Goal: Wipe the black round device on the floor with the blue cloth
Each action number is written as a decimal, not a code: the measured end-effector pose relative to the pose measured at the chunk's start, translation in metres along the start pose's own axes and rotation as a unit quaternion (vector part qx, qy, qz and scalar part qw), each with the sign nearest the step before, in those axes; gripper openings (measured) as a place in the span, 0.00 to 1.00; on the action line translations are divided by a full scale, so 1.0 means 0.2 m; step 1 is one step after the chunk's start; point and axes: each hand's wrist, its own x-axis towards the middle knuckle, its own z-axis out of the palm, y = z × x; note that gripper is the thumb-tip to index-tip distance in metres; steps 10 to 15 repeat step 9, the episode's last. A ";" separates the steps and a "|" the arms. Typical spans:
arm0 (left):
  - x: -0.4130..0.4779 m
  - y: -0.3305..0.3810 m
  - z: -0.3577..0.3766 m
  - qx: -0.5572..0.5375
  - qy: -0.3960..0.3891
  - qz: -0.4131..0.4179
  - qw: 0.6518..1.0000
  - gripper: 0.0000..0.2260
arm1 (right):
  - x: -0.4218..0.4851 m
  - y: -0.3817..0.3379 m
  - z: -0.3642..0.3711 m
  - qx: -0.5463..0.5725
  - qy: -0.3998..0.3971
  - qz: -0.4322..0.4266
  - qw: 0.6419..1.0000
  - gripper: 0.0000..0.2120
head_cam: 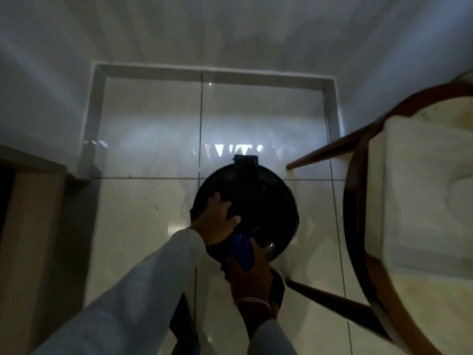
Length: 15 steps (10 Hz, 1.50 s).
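The black round device (266,201) stands on the white tiled floor at the middle of the view, with a small black block at its far rim. My left hand (217,219) lies spread flat on its left top edge, gripping the rim. My right hand (249,275) is closed around the blue cloth (242,251) and presses it against the near edge of the device. The cloth is bunched, partly hidden under my fingers. A bracelet sits on my right wrist.
A round wooden table (358,226) with a white top fills the right side; two of its dark legs (330,149) reach toward the device. A beige cabinet (30,226) stands at left. White walls (230,34) close the corner beyond. The scene is dim.
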 end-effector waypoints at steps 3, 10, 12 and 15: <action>-0.56 0.64 -0.18 -0.497 0.011 -0.014 0.867 0.10 | -0.26 -0.57 -0.68 -0.015 -0.016 -0.229 0.973 0.45; -0.58 1.63 0.28 -0.299 0.028 0.024 0.953 0.16 | 0.15 -0.36 -1.59 0.048 0.129 0.018 0.990 0.25; -0.58 1.63 0.28 -0.299 0.028 0.024 0.953 0.16 | 0.15 -0.36 -1.59 0.048 0.129 0.018 0.990 0.25; -0.58 1.63 0.28 -0.299 0.028 0.024 0.953 0.16 | 0.15 -0.36 -1.59 0.048 0.129 0.018 0.990 0.25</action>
